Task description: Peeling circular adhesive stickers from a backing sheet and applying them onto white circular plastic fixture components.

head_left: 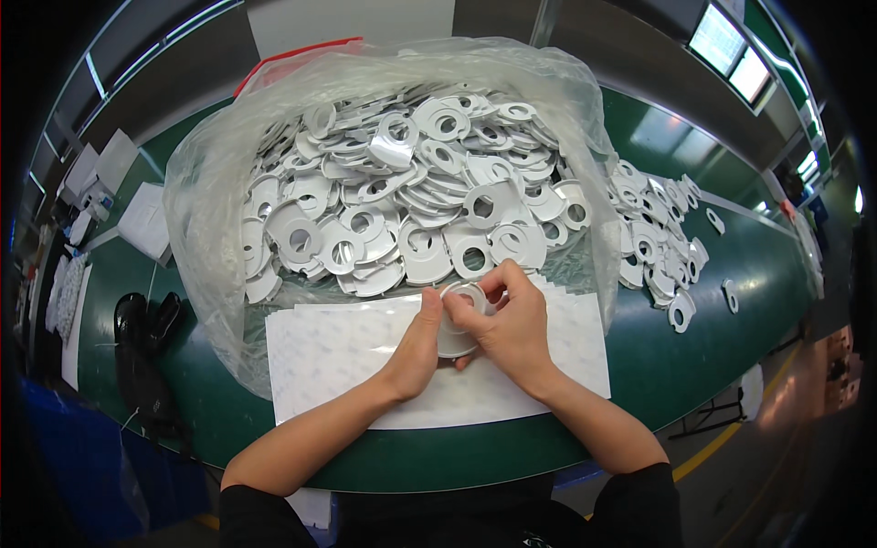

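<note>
A white plastic ring-shaped part (455, 342) is held between my two hands, above the stacked white sheets (315, 370). My left hand (413, 356) grips its left edge, thumb up along the side and fingertips showing beneath it. On the other side, my right hand (518, 336) has its thumb pressed across the part's face, with the index finger bent over the far edge. The thumb hides some of the part's middle. Just beyond my hands lies a big heap of similar white plastic parts (425, 253), flat with round holes, in an opened clear plastic bag (203, 228).
To the right, a smaller group of white parts (644, 248) is spread on the green table (731, 265), a few lying apart. A black object (142, 374) rests at the left edge, with a white packet (146, 222) behind it. Something red (297, 57) shows behind the bag.
</note>
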